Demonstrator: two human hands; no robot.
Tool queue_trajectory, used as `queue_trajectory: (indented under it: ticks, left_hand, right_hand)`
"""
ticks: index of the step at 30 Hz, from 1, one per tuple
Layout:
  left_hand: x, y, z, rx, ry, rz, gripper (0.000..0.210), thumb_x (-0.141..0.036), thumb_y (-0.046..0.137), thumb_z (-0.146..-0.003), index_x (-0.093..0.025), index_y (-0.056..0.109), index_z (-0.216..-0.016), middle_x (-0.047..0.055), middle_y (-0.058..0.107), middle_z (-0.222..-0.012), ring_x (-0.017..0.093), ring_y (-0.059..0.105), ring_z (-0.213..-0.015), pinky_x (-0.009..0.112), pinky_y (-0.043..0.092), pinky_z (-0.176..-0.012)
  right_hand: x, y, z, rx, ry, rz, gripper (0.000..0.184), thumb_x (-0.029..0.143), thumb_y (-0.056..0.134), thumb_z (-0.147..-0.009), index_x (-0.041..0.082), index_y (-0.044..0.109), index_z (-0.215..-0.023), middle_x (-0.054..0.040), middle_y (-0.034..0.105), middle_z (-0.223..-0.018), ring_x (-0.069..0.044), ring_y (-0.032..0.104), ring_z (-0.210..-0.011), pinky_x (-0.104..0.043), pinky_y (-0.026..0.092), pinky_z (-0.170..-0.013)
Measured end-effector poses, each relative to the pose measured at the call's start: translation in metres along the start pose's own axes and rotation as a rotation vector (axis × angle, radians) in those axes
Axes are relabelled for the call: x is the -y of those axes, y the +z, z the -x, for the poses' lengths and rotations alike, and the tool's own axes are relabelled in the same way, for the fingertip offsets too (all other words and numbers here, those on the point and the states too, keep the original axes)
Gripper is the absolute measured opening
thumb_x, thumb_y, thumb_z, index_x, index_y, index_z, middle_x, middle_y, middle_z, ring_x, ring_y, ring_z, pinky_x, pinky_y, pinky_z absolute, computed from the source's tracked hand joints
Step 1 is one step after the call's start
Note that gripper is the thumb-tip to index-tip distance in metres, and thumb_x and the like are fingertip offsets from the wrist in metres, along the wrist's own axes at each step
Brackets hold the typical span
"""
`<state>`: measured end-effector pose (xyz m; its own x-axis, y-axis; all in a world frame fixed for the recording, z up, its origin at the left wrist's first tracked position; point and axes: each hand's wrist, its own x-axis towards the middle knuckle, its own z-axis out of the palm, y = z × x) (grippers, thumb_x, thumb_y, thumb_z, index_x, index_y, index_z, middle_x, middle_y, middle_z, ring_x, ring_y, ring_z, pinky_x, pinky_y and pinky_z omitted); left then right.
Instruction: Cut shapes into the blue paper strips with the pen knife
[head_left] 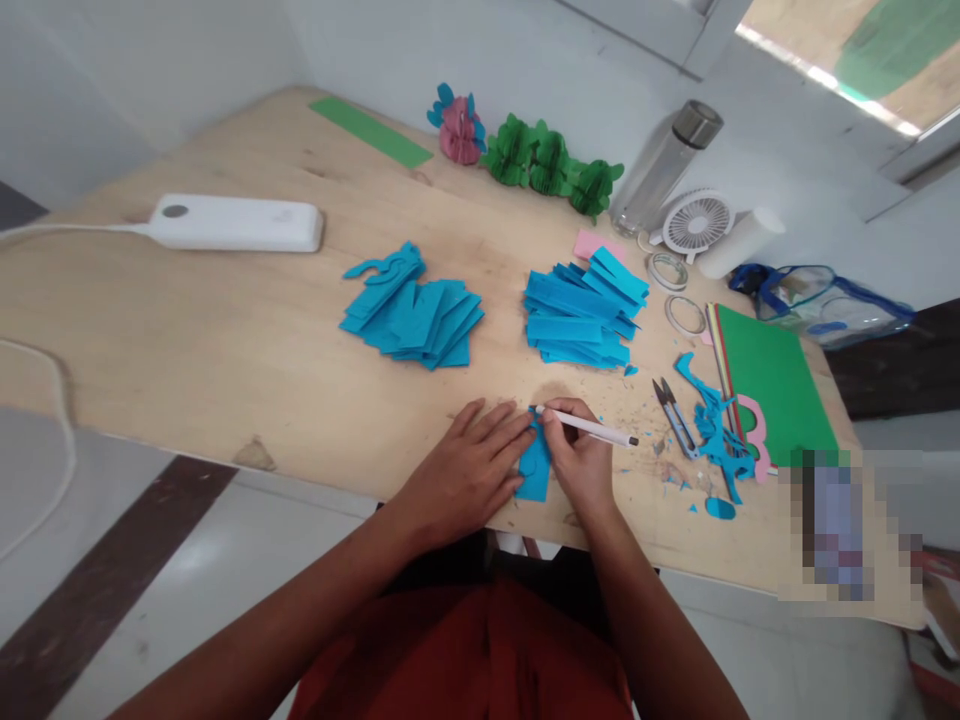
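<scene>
Left hand (471,458): we lay it flat, fingers slightly spread, fingertips on the left side of the blue paper strip (534,482).
Right hand (583,455): we grip the white pen (589,427) between thumb and fingers, its inner end at the strip's top.
Strip position: we have it on the wooden table (262,330), near the front edge, between both hands.
Blue piles: we see a left pile (427,325), topped by a curved cut-out (394,265), and a right pile (574,325).
Snips (681,425): we find them just beside the blue scraps (711,422).
</scene>
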<state>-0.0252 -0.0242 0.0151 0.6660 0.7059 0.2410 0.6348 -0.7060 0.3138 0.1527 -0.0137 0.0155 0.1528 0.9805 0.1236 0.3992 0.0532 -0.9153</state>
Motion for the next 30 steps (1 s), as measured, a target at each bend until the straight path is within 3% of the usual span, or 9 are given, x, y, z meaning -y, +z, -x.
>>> queue_trajectory:
  ticks: [30]
  left_hand:
    - [0.0012,-0.0007,-0.0015,0.01,0.027,-0.03,0.045,-0.031,0.043,-0.098,-0.015,0.053,-0.138,0.011,0.053,-0.146,0.031,0.043,-0.138,0.053,0.03,-0.115]
  right_hand:
    - [-0.0001,-0.0003,0.0012,0.007,-0.026,0.08,0.014,0.034,0.056,-0.089,0.022,0.064,-0.086,-0.0005,0.068,-0.076,-0.014,0.06,-0.064,-0.027,0.049,-0.062]
